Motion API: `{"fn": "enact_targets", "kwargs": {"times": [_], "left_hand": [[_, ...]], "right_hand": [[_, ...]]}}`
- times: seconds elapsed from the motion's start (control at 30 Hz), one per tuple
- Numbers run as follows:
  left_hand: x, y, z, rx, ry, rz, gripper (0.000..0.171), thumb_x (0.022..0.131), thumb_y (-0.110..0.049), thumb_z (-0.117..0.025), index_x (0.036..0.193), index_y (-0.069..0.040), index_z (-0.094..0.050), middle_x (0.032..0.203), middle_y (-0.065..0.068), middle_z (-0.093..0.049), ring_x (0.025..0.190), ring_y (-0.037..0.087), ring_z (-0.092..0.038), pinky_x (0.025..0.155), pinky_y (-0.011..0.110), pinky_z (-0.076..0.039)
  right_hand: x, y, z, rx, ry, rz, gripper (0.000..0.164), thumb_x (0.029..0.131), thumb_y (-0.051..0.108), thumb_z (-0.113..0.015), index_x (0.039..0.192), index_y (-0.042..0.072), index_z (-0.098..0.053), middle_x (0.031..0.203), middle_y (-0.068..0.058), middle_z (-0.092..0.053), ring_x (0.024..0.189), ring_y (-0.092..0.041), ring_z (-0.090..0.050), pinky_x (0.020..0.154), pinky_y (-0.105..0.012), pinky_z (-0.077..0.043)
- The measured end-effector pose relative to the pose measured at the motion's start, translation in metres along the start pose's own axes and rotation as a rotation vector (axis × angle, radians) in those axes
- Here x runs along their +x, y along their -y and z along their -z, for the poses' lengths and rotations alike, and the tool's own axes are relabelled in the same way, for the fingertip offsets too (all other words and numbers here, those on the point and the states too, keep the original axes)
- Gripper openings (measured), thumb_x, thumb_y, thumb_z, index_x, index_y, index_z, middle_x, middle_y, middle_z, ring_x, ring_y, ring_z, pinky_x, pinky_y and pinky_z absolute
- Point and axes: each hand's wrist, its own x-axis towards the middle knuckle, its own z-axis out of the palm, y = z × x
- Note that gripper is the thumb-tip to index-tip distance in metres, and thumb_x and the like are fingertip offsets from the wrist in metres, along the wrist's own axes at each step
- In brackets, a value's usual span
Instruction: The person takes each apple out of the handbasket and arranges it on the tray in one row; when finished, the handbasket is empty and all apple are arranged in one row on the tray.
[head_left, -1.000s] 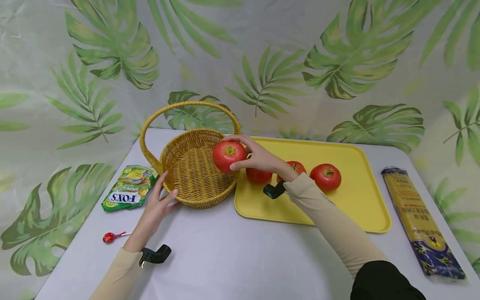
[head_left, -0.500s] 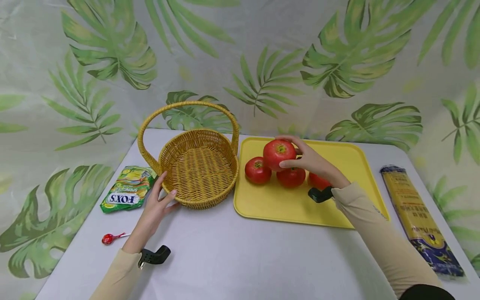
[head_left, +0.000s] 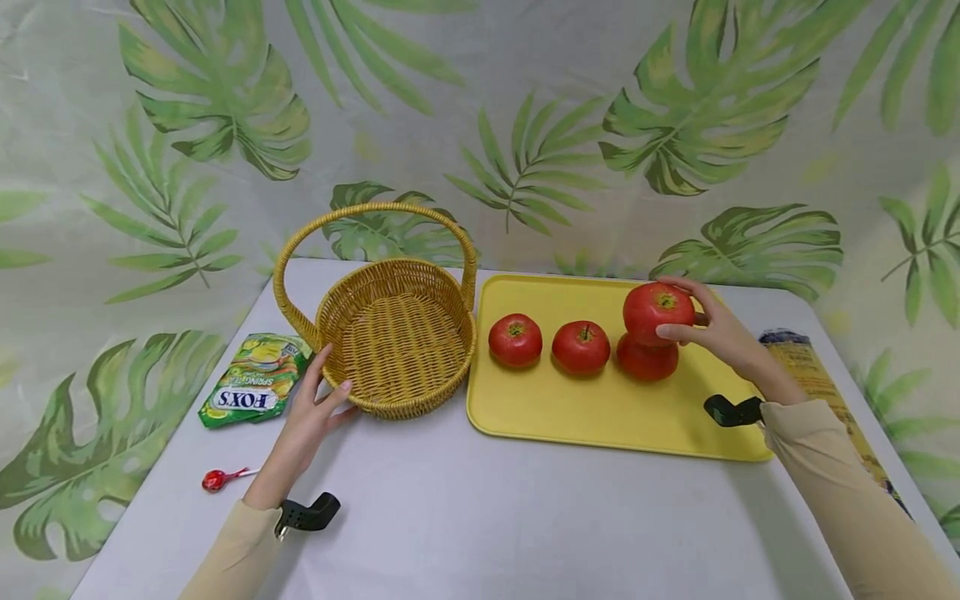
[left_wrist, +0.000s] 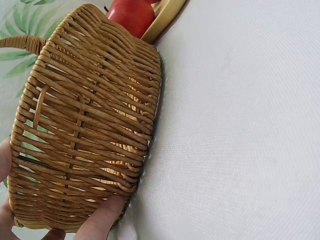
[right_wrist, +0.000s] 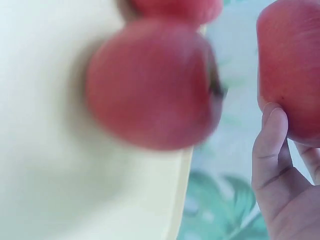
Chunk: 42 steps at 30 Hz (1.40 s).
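Note:
In the head view, my right hand [head_left: 720, 337] holds a red apple [head_left: 657, 313] between thumb and fingers. It hangs over the rightmost of three apples on the yellow tray [head_left: 570, 417] and partly hides that apple [head_left: 647, 360]. The right wrist view shows the held apple [right_wrist: 290, 70] at its right edge, with my thumb against it. My left hand [head_left: 306, 423] grips the near left side of a wicker basket [head_left: 401, 346]. In the left wrist view its fingers reach the rim, while one digit [left_wrist: 102, 216] presses the outer wall of the basket [left_wrist: 85, 125].
Left of the basket lies a green FOX'S bag [head_left: 253, 379], with a red lollipop [head_left: 215, 480] nearer the front. A long yellow and blue packet [head_left: 806, 367] lies right of the tray, partly behind my right forearm. The tall basket handle [head_left: 375, 208] arches over the basket.
My right hand has carried the apple to the right, from the basket's right edge to above the rightmost apple on the tray. My left hand stays at the basket.

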Motion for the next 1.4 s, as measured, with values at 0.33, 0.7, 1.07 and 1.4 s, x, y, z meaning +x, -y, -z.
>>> {"fn": "enact_targets", "kwargs": {"times": [0.33, 0.7, 1.07, 1.4], "left_hand": [[-0.002, 0.003, 0.004, 0.003, -0.008, 0.0, 0.072, 0.101, -0.015, -0.05, 0.155, -0.022, -0.004, 0.157, 0.011, 0.012, 0.136, 0.045, -0.019, 0.103, 0.058, -0.032], [-0.002, 0.003, 0.004, 0.005, -0.006, 0.004, 0.072, 0.1, -0.015, -0.051, 0.155, -0.023, -0.004, 0.157, 0.011, 0.011, 0.136, 0.044, -0.021, 0.102, 0.056, -0.033], [0.0, 0.0, 0.006, 0.034, 0.006, 0.005, 0.073, 0.1, -0.016, -0.051, 0.155, -0.022, -0.003, 0.157, 0.012, 0.012, 0.135, 0.046, -0.02, 0.102, 0.058, -0.032], [-0.003, -0.008, 0.006, 0.15, -0.025, 0.05, 0.073, 0.101, -0.019, -0.05, 0.155, -0.023, -0.002, 0.157, 0.012, 0.013, 0.135, 0.047, -0.021, 0.103, 0.054, -0.034]], "right_hand": [[-0.037, -0.042, 0.03, -0.103, -0.102, -0.116, 0.07, 0.095, 0.027, -0.06, 0.152, 0.024, -0.019, 0.141, -0.021, -0.026, 0.087, -0.005, -0.053, 0.069, -0.026, -0.053], [-0.053, -0.081, 0.035, -0.16, -0.067, -0.233, 0.08, 0.095, 0.034, -0.06, 0.151, 0.005, -0.012, 0.133, -0.032, -0.029, 0.081, -0.028, -0.06, 0.068, -0.024, -0.053], [-0.053, -0.081, 0.028, -0.212, -0.046, -0.314, 0.09, 0.091, 0.046, -0.06, 0.152, 0.006, -0.008, 0.136, -0.034, -0.022, 0.101, -0.04, -0.049, 0.077, -0.035, -0.05], [-0.054, -0.079, 0.024, -0.206, -0.019, -0.259, 0.089, 0.092, 0.037, -0.063, 0.151, 0.0, -0.007, 0.135, -0.035, -0.023, 0.111, -0.047, -0.036, 0.077, -0.039, -0.054]]}}
